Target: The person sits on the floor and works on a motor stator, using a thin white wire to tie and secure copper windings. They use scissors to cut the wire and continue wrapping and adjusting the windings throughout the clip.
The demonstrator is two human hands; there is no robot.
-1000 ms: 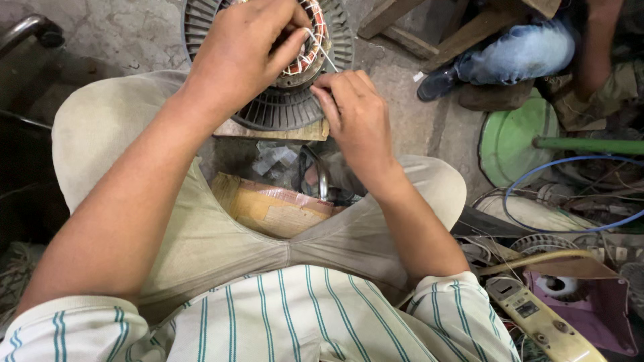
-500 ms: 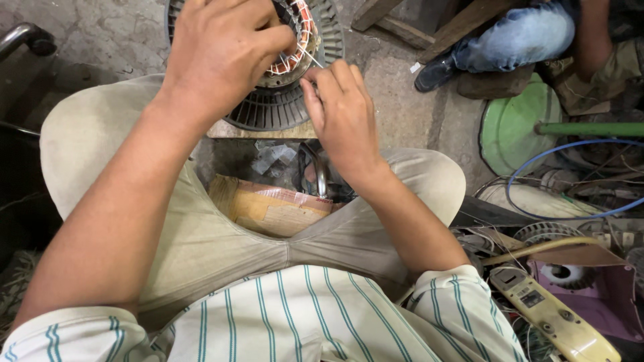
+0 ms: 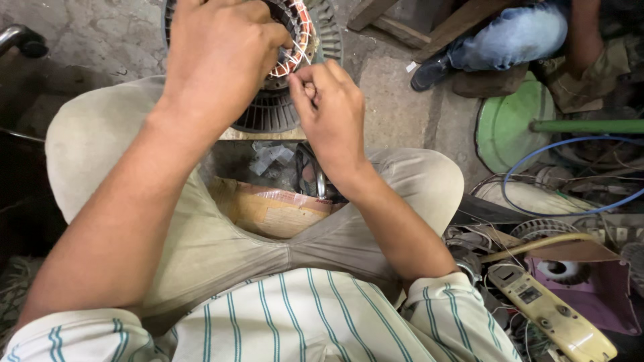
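Note:
A round finned metal motor stator (image 3: 272, 110) with copper-coloured windings (image 3: 295, 40) rests in front of my crossed legs. My left hand (image 3: 218, 57) lies over the top of it, fingers curled around the winding ring. My right hand (image 3: 329, 107) is at the stator's right side, thumb and fingers pinched on a thin white thread or wire (image 3: 295, 50) that runs into the windings.
A brown cardboard piece (image 3: 268, 208) and scraps lie between my legs. Another person's leg in jeans (image 3: 510, 37) is at the top right. A green round base (image 3: 513, 124), blue cable (image 3: 570, 188), a yellow tester (image 3: 550, 312) and fan parts lie at right.
The view has shifted, so the stator and both hands sit further left and higher. My right hand has drawn closer to the windings, still pinching the thread.

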